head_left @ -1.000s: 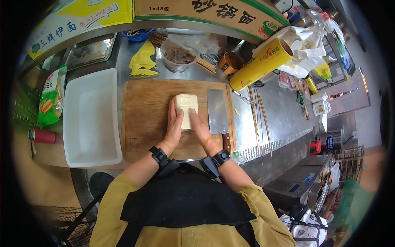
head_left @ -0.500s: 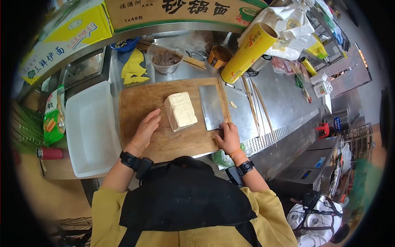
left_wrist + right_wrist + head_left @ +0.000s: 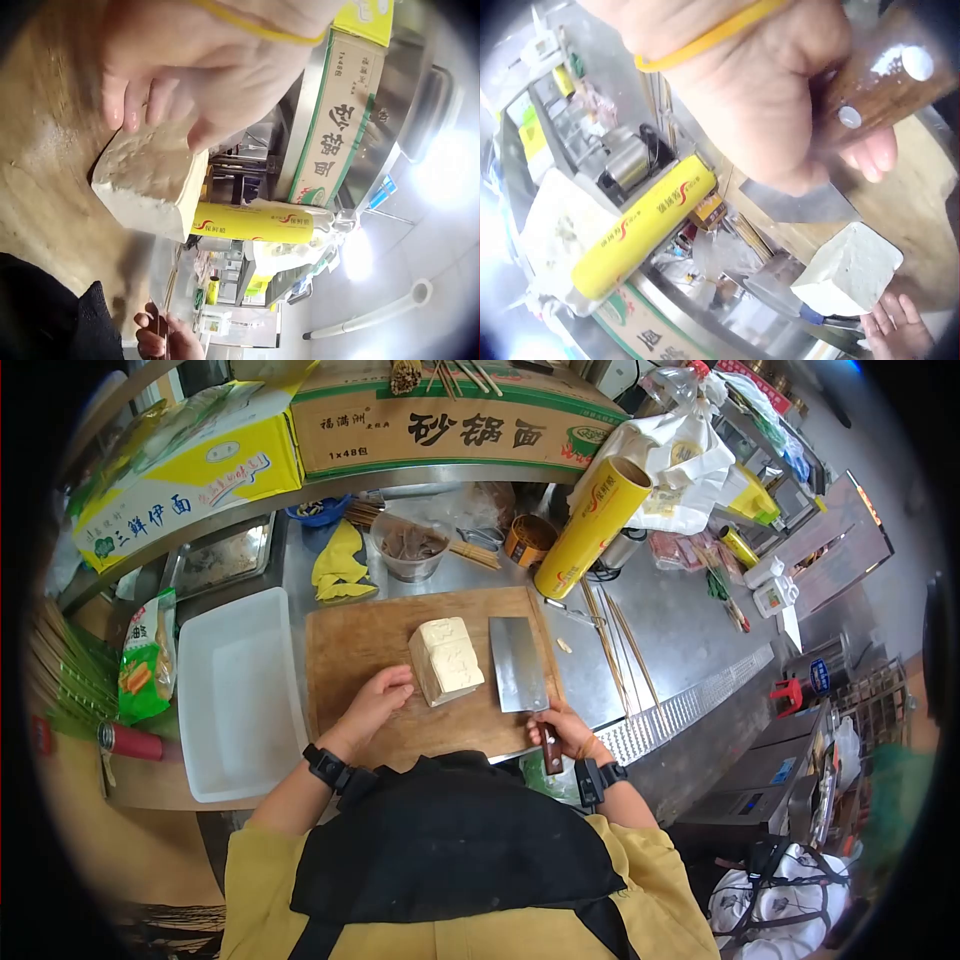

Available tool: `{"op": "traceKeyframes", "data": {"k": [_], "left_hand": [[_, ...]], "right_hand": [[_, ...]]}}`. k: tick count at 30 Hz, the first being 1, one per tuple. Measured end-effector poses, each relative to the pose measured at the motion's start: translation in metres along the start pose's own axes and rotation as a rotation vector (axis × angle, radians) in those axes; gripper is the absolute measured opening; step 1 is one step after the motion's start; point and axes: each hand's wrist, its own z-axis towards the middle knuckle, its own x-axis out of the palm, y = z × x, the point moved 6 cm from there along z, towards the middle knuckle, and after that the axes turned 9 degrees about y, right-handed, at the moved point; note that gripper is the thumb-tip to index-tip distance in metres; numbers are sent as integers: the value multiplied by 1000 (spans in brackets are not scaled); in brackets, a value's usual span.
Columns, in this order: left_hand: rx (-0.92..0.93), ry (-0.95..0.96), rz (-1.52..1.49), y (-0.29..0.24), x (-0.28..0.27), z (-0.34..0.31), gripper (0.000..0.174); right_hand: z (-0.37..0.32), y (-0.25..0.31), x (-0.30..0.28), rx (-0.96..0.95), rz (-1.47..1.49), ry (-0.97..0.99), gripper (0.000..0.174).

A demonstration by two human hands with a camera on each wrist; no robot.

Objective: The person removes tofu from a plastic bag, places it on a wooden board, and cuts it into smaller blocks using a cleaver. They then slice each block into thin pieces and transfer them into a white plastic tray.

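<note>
A pale block of tofu (image 3: 447, 662) stands on the wooden cutting board (image 3: 350, 635), a crease running across its top. Just left of it is my left hand (image 3: 372, 708), fingers loosely bent and holding nothing; in the left wrist view its fingertips overlap the tofu (image 3: 150, 176). On the board's right side my right hand (image 3: 566, 728) grips a cleaver by its riveted wooden handle (image 3: 885, 82). The broad metal blade (image 3: 514, 660) points away from me, beside the tofu and apart from it.
A white plastic tub (image 3: 240, 700) stands left of the board. Behind it are a yellow cloth (image 3: 342, 565), a clear bowl (image 3: 412, 550) with dark contents and an open can (image 3: 530, 540). A yellow cling-film roll (image 3: 592, 525) and several thin sticks (image 3: 630, 645) lie to the right.
Both hands were on the tofu, then parted. The left moved to its left side; the right went to the cleaver, took its handle and shifted the handle end toward me. The head view tilted up slightly.
</note>
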Motion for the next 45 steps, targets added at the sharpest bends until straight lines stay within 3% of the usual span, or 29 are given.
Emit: {"op": "traceKeyframes", "data": {"k": [2,5,10,13,17,24,31,37,40,43,45], "left_hand": [[64,-60,27,2,-2,14,57],[142,-147,85,10,-8,37,65],[278,-260,263,1,-8,60,79],[280,-202,233,15,-5,76,81],[268,-205,230,16,-3,75,82],[195,-212,149,23,-8,75,88],[165,-252,138,20,-6,74,88],[415,-338,540,-13,4,64,80],[439,-339,622,-16,6,63,76],[421,-340,597,-9,2,66,73],[316,-347,423,11,-10,76,70]], "right_hand": [[-13,-12,13,46,144,69,15],[-27,-10,16,-53,35,-38,14],[-70,54,71,-282,-200,-78,17],[-82,79,110,-355,-301,-56,17],[-70,66,131,-340,-480,-47,13],[-75,53,128,-329,-556,-200,15],[-84,59,132,-341,-660,-227,16],[-83,62,131,-406,-746,-234,19],[-84,60,119,-415,-695,-269,16],[-86,58,109,-418,-666,-285,17],[-85,51,100,-394,-589,-277,17]]}}
